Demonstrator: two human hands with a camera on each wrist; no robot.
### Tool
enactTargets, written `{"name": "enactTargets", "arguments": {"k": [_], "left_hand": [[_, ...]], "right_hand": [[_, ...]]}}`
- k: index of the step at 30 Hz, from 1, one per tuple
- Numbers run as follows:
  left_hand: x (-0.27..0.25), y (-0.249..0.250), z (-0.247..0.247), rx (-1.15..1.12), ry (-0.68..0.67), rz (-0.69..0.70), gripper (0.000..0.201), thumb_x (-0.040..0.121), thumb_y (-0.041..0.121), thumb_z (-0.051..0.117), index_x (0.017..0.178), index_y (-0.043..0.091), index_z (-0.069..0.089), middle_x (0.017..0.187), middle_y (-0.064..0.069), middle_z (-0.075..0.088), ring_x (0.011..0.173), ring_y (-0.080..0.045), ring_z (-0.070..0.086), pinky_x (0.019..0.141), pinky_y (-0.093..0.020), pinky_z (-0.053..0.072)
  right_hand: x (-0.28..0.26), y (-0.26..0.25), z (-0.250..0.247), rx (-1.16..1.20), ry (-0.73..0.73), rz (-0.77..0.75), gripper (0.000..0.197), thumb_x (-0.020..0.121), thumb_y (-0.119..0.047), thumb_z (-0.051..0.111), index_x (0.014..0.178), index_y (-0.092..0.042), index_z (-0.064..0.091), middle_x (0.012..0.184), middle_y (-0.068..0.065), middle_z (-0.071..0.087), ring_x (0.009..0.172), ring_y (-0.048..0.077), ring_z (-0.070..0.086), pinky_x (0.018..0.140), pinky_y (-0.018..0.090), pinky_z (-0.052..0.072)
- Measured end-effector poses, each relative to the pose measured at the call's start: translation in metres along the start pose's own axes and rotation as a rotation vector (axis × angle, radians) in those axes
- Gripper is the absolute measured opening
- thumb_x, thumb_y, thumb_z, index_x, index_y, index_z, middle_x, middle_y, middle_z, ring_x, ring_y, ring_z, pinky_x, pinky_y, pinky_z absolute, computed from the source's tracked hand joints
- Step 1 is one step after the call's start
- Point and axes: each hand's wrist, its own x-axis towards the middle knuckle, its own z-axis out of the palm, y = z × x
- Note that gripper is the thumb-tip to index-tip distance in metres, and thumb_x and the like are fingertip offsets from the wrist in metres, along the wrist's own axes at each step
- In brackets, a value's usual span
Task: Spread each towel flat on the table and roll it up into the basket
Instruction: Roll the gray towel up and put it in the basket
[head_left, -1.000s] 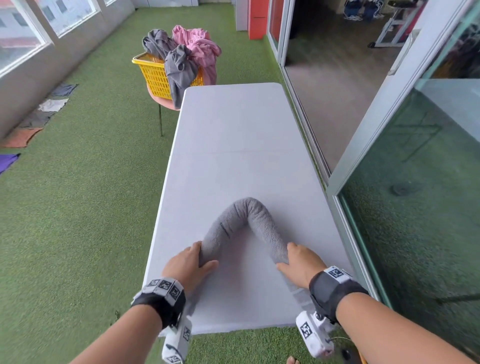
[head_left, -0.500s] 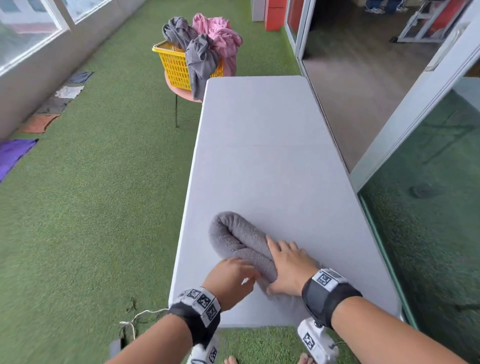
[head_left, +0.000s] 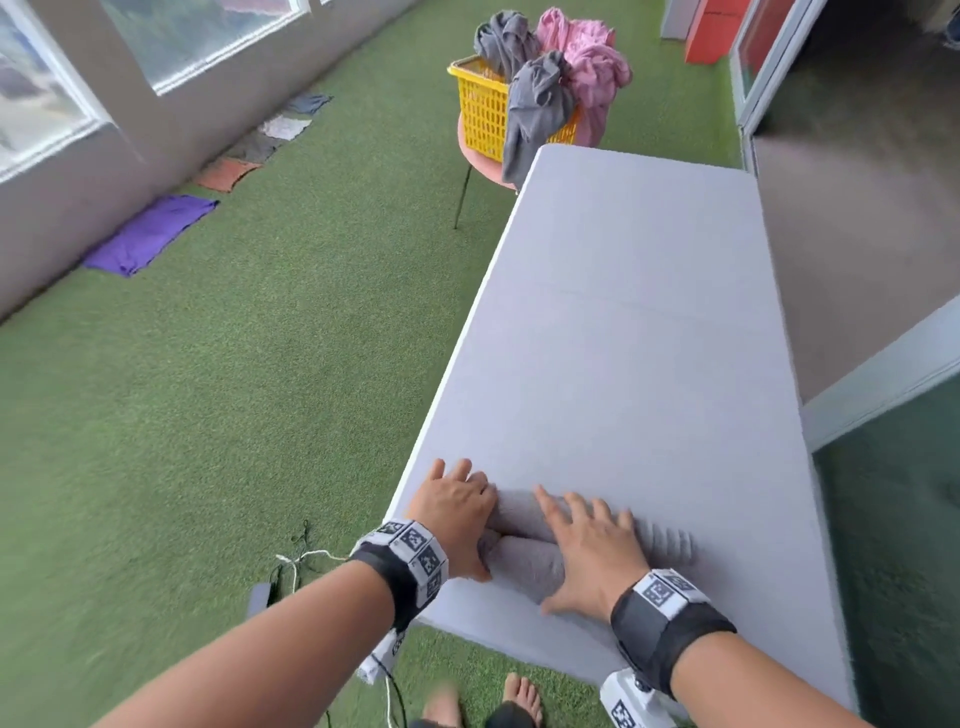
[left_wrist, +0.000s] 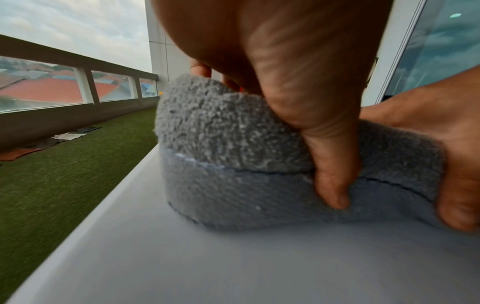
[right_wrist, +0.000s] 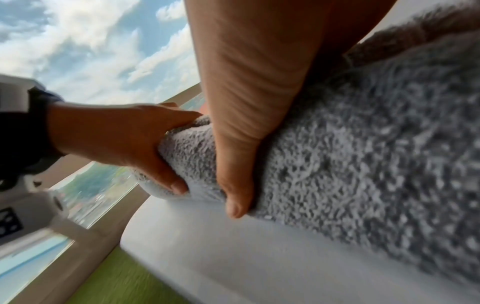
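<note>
A grey towel (head_left: 524, 561), rolled and bent double, lies at the near left corner of the white table (head_left: 639, 312). My left hand (head_left: 457, 512) grips its left end, thumb dug into the pile (left_wrist: 330, 164) and fingers over the top. My right hand (head_left: 587, 551) presses on top of the roll with spread, straight fingers, its thumb lying down the near side (right_wrist: 239, 185). The two hands are a few centimetres apart. The towel's fringe shows past the right hand. The yellow basket (head_left: 483, 111) stands beyond the far left corner, with grey (head_left: 535, 104) and pink (head_left: 587, 52) towels heaped in it.
The basket rests on a pink stool (head_left: 480, 166). Purple (head_left: 150, 234) and orange (head_left: 228, 174) cloths lie on the green turf by the window wall. A glass sliding door frame (head_left: 883, 379) runs along the table's right. A cable (head_left: 296, 561) lies by my bare feet.
The roll, a wide V a second ago, is folded double. Both hands have come together over it near the left front corner. The view has swung left.
</note>
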Motion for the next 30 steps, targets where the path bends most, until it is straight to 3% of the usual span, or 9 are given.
{"name": "enactTargets", "arguments": {"k": [2,4,9,15,20,23,30], "left_hand": [[-0.014,0.0,0.008,-0.039,-0.021,-0.061,0.091,0.057,0.08,0.068,0.123,0.02,0.048,0.121,-0.001,0.05,0.12,-0.026,0.039,0.107,-0.057,0.028],[-0.029,-0.002,0.016,-0.089,-0.038,-0.144,0.089,0.055,0.082,0.064,0.119,0.023,0.047,0.12,-0.001,0.048,0.117,-0.026,0.04,0.101,-0.058,0.034],[-0.054,-0.006,0.016,-0.193,-0.093,-0.311,0.077,0.06,0.073,0.069,0.114,0.025,0.044,0.107,0.001,0.055,0.1,-0.024,0.053,0.086,-0.046,0.049],[-0.098,-0.05,0.018,-0.266,-0.04,-0.436,0.072,0.057,0.072,0.07,0.113,0.033,0.044,0.107,0.01,0.054,0.098,-0.018,0.051,0.086,-0.04,0.047],[-0.138,-0.109,0.019,-0.295,0.023,-0.545,0.084,0.053,0.078,0.065,0.123,0.036,0.043,0.111,0.013,0.052,0.101,-0.015,0.05,0.09,-0.04,0.047],[-0.161,-0.155,0.025,-0.303,0.055,-0.623,0.086,0.052,0.077,0.065,0.124,0.035,0.043,0.114,0.012,0.053,0.103,-0.016,0.05,0.09,-0.041,0.047],[-0.211,-0.294,0.06,-0.337,0.094,-0.739,0.089,0.051,0.077,0.061,0.128,0.036,0.041,0.117,0.012,0.052,0.106,-0.017,0.05,0.09,-0.04,0.047]], "right_hand": [[0.005,-0.005,-0.002,-0.035,0.037,-0.074,0.13,0.055,-0.08,0.066,0.154,-0.035,-0.006,0.148,0.006,0.033,0.128,0.033,0.038,0.102,0.054,0.034],[0.009,-0.009,-0.006,-0.029,0.05,-0.133,0.119,0.06,-0.074,0.065,0.153,-0.036,0.001,0.14,0.004,0.039,0.122,0.031,0.041,0.097,0.05,0.037],[0.02,-0.027,-0.025,0.019,0.02,-0.234,0.102,0.065,-0.068,0.063,0.149,-0.039,0.014,0.129,0.001,0.047,0.116,0.028,0.048,0.095,0.049,0.042],[0.04,-0.08,-0.052,0.08,0.0,-0.364,0.09,0.063,-0.065,0.063,0.14,-0.042,0.023,0.117,0.0,0.053,0.109,0.027,0.055,0.092,0.046,0.046],[0.071,-0.141,-0.089,0.048,0.082,-0.474,0.097,0.06,-0.072,0.063,0.143,-0.044,0.023,0.117,-0.001,0.054,0.109,0.025,0.055,0.093,0.044,0.046],[0.099,-0.189,-0.113,-0.002,0.135,-0.532,0.098,0.061,-0.067,0.067,0.144,-0.043,0.021,0.118,-0.001,0.054,0.108,0.024,0.054,0.094,0.046,0.046],[0.18,-0.329,-0.161,-0.07,0.173,-0.615,0.097,0.064,-0.065,0.068,0.146,-0.042,0.021,0.118,-0.004,0.052,0.108,0.021,0.052,0.096,0.045,0.044]]}}
